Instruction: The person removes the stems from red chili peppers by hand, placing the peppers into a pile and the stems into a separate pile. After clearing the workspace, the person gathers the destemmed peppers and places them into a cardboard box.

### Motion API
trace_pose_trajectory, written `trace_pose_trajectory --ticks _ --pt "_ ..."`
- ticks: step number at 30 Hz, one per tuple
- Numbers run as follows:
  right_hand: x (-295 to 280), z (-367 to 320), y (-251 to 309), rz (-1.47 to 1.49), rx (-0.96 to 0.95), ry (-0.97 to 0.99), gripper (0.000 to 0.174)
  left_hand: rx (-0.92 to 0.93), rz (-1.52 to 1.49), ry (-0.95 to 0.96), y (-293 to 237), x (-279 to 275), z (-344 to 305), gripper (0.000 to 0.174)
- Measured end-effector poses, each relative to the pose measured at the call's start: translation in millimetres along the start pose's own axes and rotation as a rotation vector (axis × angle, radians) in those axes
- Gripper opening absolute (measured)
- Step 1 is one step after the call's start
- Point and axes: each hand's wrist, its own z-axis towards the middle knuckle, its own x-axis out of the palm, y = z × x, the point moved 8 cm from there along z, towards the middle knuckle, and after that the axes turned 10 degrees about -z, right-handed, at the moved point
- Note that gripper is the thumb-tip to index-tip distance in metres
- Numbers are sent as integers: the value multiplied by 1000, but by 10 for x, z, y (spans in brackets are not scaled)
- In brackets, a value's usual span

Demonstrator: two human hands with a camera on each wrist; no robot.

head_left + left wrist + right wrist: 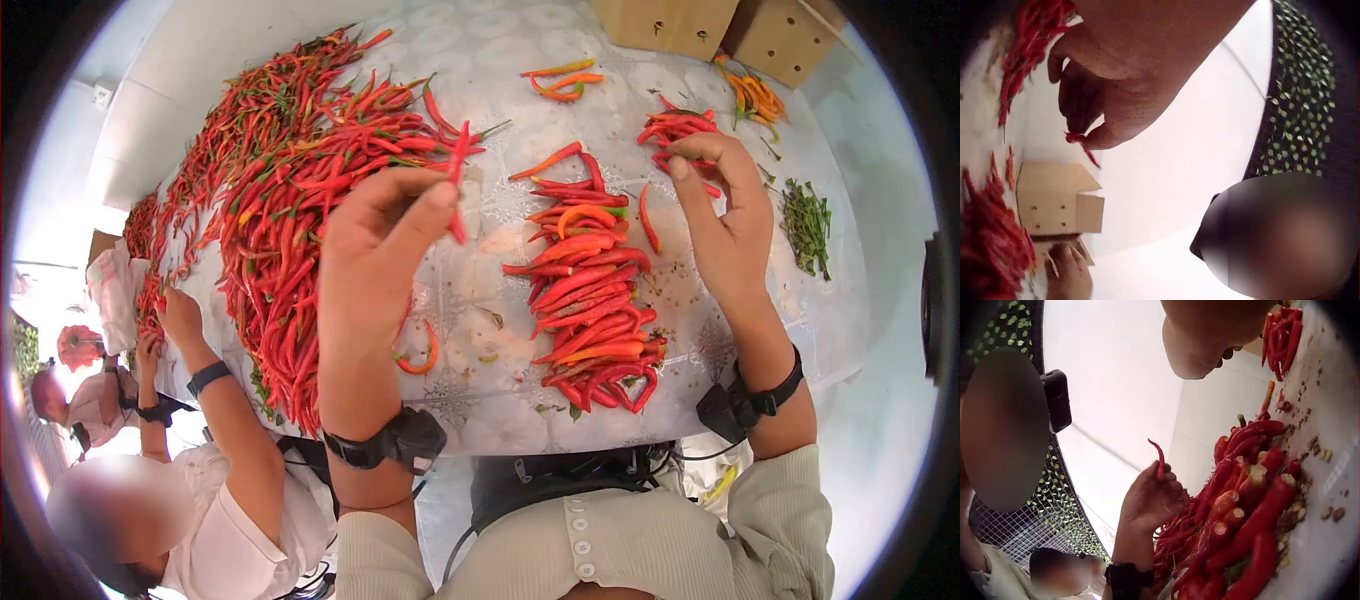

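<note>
A red chili is pinched between the thumb and fingers of my left hand, held up over the right edge of the large chili heap. In the left wrist view the same chili hangs from the fingertips of the left hand. Raised above the table's right part is my right hand, thumb and index finger curved with a gap between them and nothing seen held. Between the hands lies a stacked row of red and orange chilies.
A small red pile, orange chilies, green stems and cardboard boxes stand or lie at the right and back. Loose chilies are near the back. Two other people are at the left, one arm reaching to the heap.
</note>
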Motion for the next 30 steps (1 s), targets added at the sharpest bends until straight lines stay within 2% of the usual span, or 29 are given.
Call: trace_pose_trajectory --ticks 1,4,8,9,12,15,21,25,30 --pt "21 -17 29 -10 -25 10 14 -41 -213 47 79 87 -13 14" --pt "69 -44 162 0 -94 63 14 -227 -440 154 283 318 -58 15" --pt "191 -137 329 166 -85 250 15 -281 -546 304 404 529 -111 14" --pt "196 -156 381 148 -140 261 18 -293 -528 312 395 586 -139 16" --pt "249 -209 514 267 -230 310 22 -232 -470 341 402 662 -159 18" --pt "229 -211 553 239 -216 327 25 -124 -407 350 373 689 -167 23" --pt "196 -214 519 189 -184 248 21 -125 -351 356 342 689 -179 33" --pt "140 -191 566 78 -297 163 23 -76 -320 330 267 709 -209 30" --pt "106 -201 559 98 -301 154 27 -14 -292 318 256 673 -220 25"
